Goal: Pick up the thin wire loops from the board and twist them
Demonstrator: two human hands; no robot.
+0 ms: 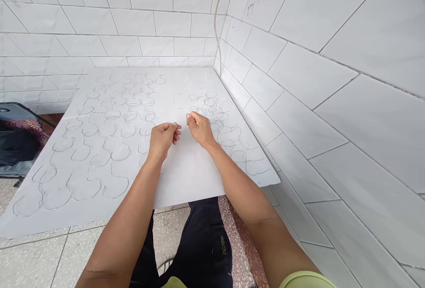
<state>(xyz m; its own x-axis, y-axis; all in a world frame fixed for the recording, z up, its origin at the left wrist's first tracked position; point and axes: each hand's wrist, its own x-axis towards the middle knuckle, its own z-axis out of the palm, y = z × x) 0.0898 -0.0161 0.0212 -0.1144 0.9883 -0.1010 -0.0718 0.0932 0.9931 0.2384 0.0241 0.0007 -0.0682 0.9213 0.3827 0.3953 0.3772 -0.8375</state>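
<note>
My left hand (164, 138) is over the middle of the white sheet-covered table (186, 177), thumb and forefinger pinched together, other fingers curled. Whatever it may pinch is too fine to make out. A short gap away, my right hand (200, 128) pinches a thin bent wire (174, 101), whose faint line runs out beyond the fingertips. Rows of curved, S-shaped wire pieces (109, 151) lie spread across the left half of the table. Beside and beyond my right hand is a loose, overlapping pile of similar wire pieces (217, 124).
White tiled walls (318, 102) meet in a corner behind and right of the table. A pale cable (215, 17) hangs down that corner. On the left stands a chair or bag with dark cloth (18, 144). My legs (202, 243) are under the front edge.
</note>
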